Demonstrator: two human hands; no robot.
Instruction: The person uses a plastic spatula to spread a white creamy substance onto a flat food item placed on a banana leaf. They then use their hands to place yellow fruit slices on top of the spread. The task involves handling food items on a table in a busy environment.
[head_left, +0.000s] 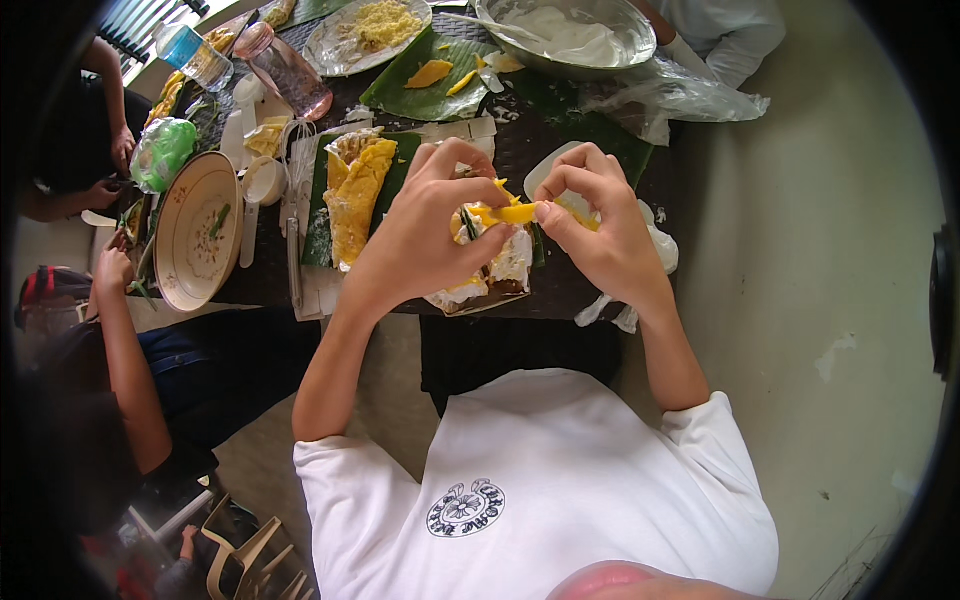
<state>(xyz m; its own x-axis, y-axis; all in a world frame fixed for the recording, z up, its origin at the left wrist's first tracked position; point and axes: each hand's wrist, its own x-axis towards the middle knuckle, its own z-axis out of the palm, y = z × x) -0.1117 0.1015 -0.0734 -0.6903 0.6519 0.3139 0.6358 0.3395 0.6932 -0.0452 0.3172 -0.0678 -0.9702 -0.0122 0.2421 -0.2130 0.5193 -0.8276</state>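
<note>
Between my hands is a yellow mango slice (514,214). My left hand (425,225) is closed on its left part with thumb and fingers, while my right hand (608,222) pinches the right end. Right below them lies a cream-covered cake (512,264), partly hidden by my left hand. Left of my left hand, a long yellow roll (358,200) with white cream rests on a green banana leaf (318,235). Behind my right hand is a white tub (548,165), mostly covered by my fingers.
A metal bowl of white cream (640,40) stands at the back, near a clear plastic bag (690,100). More mango pieces (428,74) lie on a leaf, beside a plate of grated yellow food (330,62). At left are an oval plate (175,255), a knife (294,265) and other people's hands.
</note>
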